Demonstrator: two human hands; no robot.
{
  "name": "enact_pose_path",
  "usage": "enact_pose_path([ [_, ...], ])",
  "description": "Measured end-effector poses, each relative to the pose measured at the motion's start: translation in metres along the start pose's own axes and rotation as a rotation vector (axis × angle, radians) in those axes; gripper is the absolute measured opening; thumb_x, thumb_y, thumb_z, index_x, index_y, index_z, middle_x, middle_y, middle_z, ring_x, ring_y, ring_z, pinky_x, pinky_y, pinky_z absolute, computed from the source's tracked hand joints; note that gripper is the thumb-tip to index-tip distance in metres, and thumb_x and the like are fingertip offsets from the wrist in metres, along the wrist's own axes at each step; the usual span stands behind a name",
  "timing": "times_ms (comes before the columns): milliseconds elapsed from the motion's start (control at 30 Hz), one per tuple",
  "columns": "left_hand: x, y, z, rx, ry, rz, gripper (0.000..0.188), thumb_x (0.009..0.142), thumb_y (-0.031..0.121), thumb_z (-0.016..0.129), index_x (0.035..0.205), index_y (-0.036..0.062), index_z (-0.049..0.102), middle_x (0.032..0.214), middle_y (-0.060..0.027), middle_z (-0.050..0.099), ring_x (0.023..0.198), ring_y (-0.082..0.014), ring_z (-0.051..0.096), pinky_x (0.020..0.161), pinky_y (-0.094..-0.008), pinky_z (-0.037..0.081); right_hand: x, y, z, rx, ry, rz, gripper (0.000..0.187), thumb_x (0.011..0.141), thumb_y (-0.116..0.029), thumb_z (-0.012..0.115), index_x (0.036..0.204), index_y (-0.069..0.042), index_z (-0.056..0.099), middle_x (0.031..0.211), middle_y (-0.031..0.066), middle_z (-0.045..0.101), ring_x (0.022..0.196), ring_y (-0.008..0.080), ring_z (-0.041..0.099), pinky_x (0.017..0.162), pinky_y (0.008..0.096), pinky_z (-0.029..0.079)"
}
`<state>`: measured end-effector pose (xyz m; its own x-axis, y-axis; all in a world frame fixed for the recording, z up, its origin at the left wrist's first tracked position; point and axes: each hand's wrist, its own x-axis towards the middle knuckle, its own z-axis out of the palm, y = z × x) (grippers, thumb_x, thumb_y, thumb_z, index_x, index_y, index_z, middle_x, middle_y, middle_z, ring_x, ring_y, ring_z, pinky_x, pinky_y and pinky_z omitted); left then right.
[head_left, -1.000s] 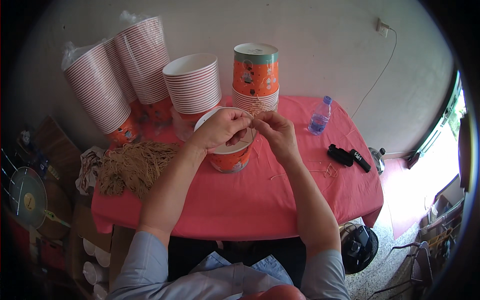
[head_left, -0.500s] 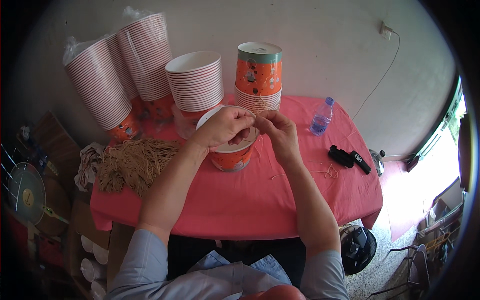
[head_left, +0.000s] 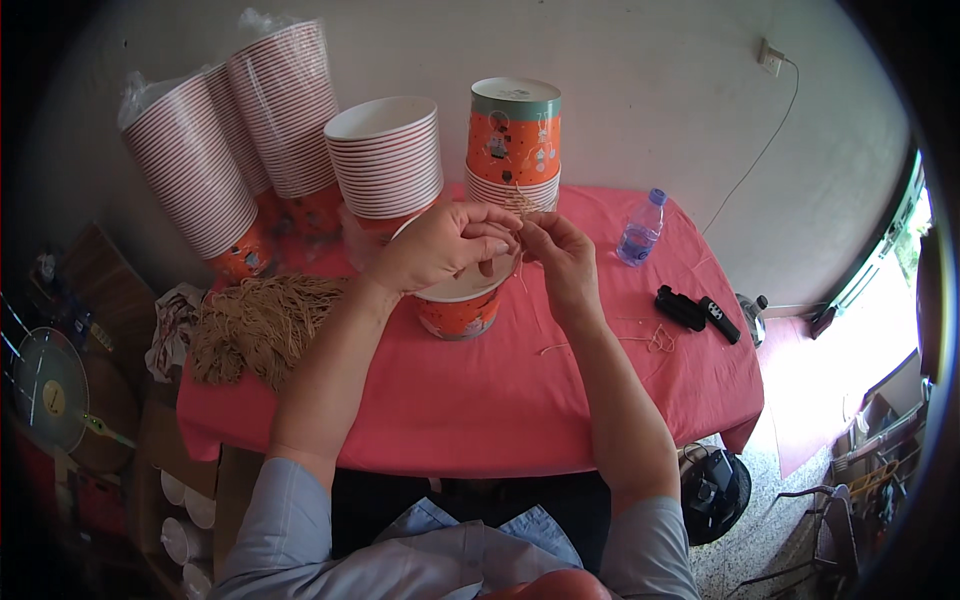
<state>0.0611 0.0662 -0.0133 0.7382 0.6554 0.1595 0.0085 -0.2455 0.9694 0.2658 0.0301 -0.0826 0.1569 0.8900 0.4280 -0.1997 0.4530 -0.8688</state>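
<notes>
Ok so both hands are up at the orange paper bucket (head_left: 456, 319), which sits upright on the red tablecloth (head_left: 470, 425), mouth up, white inside. Clock's centred on that bucket, 12 = away from the person.

L hand (head_left: 442, 246) is over the mouth, palm down, fingers half curled, index stretched to approx 1 o'clock w/ the thumb close under it. Can't tell if it's gripping anything tbh. R hand (head_left: 565, 262) is at abt 2, thumb + index pinched together on a thin cord (head_left: 522, 278), loose end dangling by the rim. Fingertips of both hands are v close, right around 1.

Other stuff: upside-down bucket stack (head_left: 515, 140) just past 12, open bucket stack (head_left: 384, 170) at 11, plastic-wrapped bucket stacks (head_left: 190, 165) at abt 10. Big tan cord bundle (head_left: 262, 330) at 9, next to the L forearm. Clear plastic bottle (head_left: 640, 232) w/ purple-ish cap at 2, black case (head_left: 680, 309) at 3, plus a loose pink-ish string (head_left: 660, 343) nearby.
</notes>
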Motion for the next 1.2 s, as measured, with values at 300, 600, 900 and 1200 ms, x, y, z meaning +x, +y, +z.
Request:
enact_pose_path([
  [300,0.003,-0.009,0.011,0.455,0.251,0.243,0.016,0.095,0.007,0.074,0.11,0.0023,0.072,0.095,-0.0101,0.079,0.086,-0.0162,0.076,0.08,-0.0322,0.059,0.0,0.003,0.0,0.02,-0.041,-0.012,0.018,0.107,-0.017,0.067,0.113,-0.001,0.071,0.099,0.0017,0.074,0.088,0.0087,0.066,0.077,0.0265,0.053],
  [600,0.008,-0.019,0.01,0.935,0.222,0.598,0.013,0.089,0.012,0.076,0.101,0.0076,0.076,0.086,-0.0087,0.07,0.08,-0.0286,0.07,0.071,-0.042,0.057,0.002,0.003,0.0,0.14,-0.025,0.093,0.019,0.107,-0.017,0.066,0.115,0.0,0.07,0.101,0.0034,0.073,0.09,0.0102,0.069,0.08,0.0276,0.056],
  [900,0.006,-0.012,0.008,0.836,0.174,0.559,0.011,0.092,0.008,0.077,0.102,0.0041,0.077,0.094,-0.0068,0.072,0.084,-0.0211,0.07,0.074,-0.0346,0.055,0.001,0.0,0.0,0.138,-0.012,0.114,0.018,0.106,-0.017,0.067,0.114,-0.001,0.069,0.1,0.0031,0.073,0.089,0.0108,0.069,0.079,0.0285,0.057],
  [1200,0.005,-0.01,0.007,0.075,0.14,0.193,0.012,0.098,0.014,0.07,0.1,0.0037,0.076,0.087,0.0025,0.07,0.08,-0.0051,0.063,0.07,-0.0231,0.051,-0.001,-0.003,0.001,0.119,-0.049,0.123,0.014,0.105,-0.016,0.067,0.106,-0.002,0.07,0.097,0.0028,0.072,0.086,0.0114,0.07,0.077,0.0291,0.056],
])
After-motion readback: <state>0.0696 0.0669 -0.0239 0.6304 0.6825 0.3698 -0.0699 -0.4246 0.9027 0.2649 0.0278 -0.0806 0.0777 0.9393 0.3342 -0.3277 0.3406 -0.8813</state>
